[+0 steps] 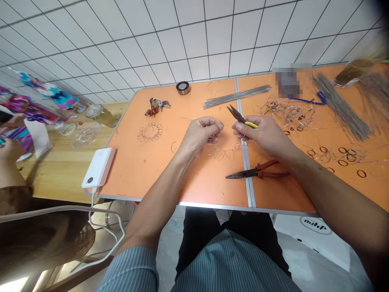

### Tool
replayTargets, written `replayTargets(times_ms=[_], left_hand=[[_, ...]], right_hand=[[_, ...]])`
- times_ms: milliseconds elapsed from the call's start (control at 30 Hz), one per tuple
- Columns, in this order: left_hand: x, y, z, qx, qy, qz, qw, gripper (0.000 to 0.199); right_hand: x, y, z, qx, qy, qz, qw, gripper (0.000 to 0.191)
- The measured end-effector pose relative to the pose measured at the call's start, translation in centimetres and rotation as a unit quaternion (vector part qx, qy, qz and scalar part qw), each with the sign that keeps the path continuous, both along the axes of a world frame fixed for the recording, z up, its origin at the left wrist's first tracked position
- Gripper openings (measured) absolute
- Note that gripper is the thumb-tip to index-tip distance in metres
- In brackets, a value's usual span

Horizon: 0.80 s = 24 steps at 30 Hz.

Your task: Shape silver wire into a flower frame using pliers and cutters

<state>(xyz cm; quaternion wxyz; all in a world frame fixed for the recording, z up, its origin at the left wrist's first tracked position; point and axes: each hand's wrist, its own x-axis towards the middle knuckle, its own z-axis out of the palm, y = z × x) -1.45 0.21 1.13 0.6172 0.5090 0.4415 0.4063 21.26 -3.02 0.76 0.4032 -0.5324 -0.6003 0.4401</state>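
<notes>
My left hand (203, 133) is closed in a pinch on thin wire, over the middle of the orange table (158, 162). Close by on the right, my right hand (258, 130) is wrapped round pliers with yellow handles (251, 125), their dark jaws pointing up and left. Its fingertips also seem to touch fine wire. Below and between both hands, a looped wire piece (226, 154) lies near the table seam. Red-handled pliers (258, 173) rest in front of my right hand. A finished-looking wire ring of loops (150, 132) lies left of my left hand.
Behind my hands lie a bundle of straight wires (237, 96), a tape roll (183, 88) and keys (157, 106). Tangled wire (288, 112), dark rings (343, 163) and more wires (342, 105) are on the right. A white power bank (99, 167) sits left, near another person's arm (10, 162).
</notes>
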Motion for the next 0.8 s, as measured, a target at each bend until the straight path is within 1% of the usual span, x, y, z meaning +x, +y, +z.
replayTargets(times_ms=[133,233,333,500,667,800], left_hand=[[-0.32,0.24,0.23,0.005,-0.021,0.032,0.999,0.017],[-0.43,0.44,0.08,0.004,-0.035,0.042,0.998,0.014],[-0.44,0.54,-0.21,0.004,-0.049,0.048,0.998,0.012],[-0.36,0.5,-0.37,0.004,-0.053,0.043,0.998,0.013],[-0.41,0.44,-0.08,-0.01,-0.068,0.032,0.997,0.017],[-0.48,0.57,-0.07,-0.018,-0.069,0.023,0.997,0.015]], right_hand=[[0.38,0.09,0.15,-0.011,0.003,-0.01,1.0,0.031],[0.5,0.13,0.05,-0.009,0.004,-0.002,1.0,0.029],[0.52,0.2,-0.21,-0.001,-0.016,0.003,1.0,0.026],[0.41,0.28,-0.27,-0.001,-0.037,-0.005,0.999,0.025],[0.31,0.15,0.01,-0.011,-0.03,-0.015,0.999,0.02],[0.25,0.05,0.27,-0.016,-0.018,-0.017,1.0,0.019]])
